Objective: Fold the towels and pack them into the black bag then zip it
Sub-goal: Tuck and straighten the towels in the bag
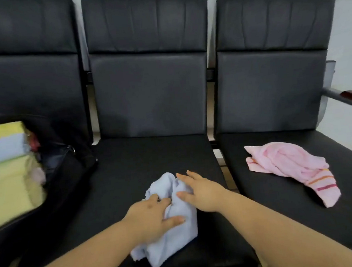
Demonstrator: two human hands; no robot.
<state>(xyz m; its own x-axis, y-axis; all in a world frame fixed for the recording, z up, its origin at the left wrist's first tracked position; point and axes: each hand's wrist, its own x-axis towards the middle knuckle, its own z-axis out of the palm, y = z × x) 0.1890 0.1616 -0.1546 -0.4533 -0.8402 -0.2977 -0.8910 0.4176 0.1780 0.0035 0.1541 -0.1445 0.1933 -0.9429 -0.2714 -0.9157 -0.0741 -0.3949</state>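
Head view. A row of three black padded seats forms the bench (151, 155). On the middle seat, toward its front edge, lies a crumpled light blue towel (173, 232). The left hand (149, 219) rests on the towel's left side, fingers bent into the cloth and thumb lying across it, apparently gathering a fold. The right hand (201, 191) lies on the towel's upper right part with fingers nearly straight and spread, pressing rather than gripping.

Step in hand, as judged: the start of folding this towel, which is bunched and not yet laid flat. The next move calls for spreading it out on the seat, finding its corners, and bringing edge to edge; soft cloth on a smooth seat may slide, so one hand should pin while the other folds.

Containers. The black bag (66, 181) stands open on the left seat, its near side spilling toward the middle seat's left edge. Inside it lie folded towels (8, 164) in yellow and pale blue, stacked side by side; their number cannot be told exactly. The zip is not closed.

On the right seat, near its centre, lies a crumpled pink towel (286, 165) with striped end toward the front edge, untouched and well apart from both hands.
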